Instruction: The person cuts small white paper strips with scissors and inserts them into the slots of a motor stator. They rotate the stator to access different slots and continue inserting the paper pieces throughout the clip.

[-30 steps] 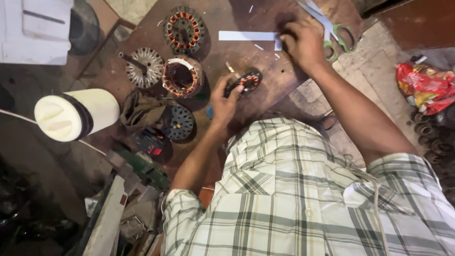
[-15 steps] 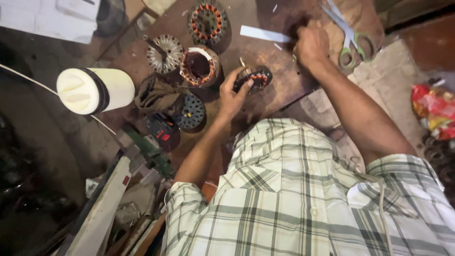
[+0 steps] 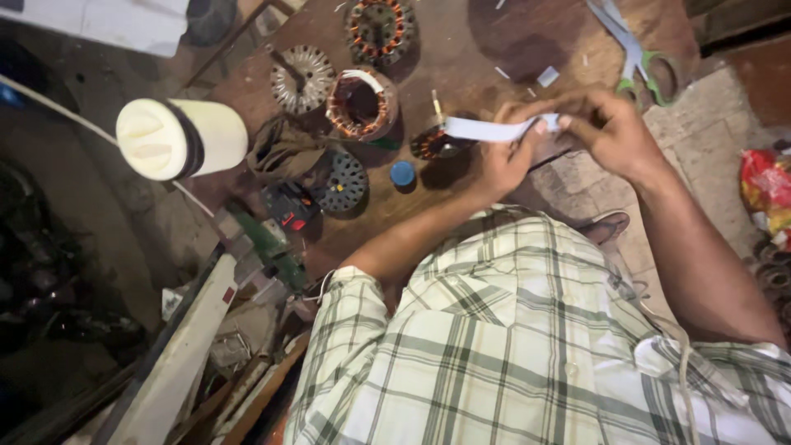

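Observation:
Both my hands hold a narrow white paper strip (image 3: 486, 129) just above the wooden board (image 3: 503, 41). My left hand (image 3: 504, 161) pinches its middle from below. My right hand (image 3: 608, 128) grips its right end. Directly under the strip lies a small wound coil piece (image 3: 430, 146) with copper wire. To its left stands a larger stator (image 3: 360, 103) with copper windings. My checked shirt fills the lower part of the view.
Green-handled scissors (image 3: 638, 58) lie at the board's far right. Another stator (image 3: 381, 25), a finned metal rotor (image 3: 301, 78), a perforated disc (image 3: 342, 181) and a blue cap (image 3: 402, 173) sit to the left. A white cylinder (image 3: 177, 140) and a red bag (image 3: 766, 185) flank the board.
My left hand has left the small coil piece. My right hand has brought the white strip from near the scissors, and both hands now hold it over the coil.

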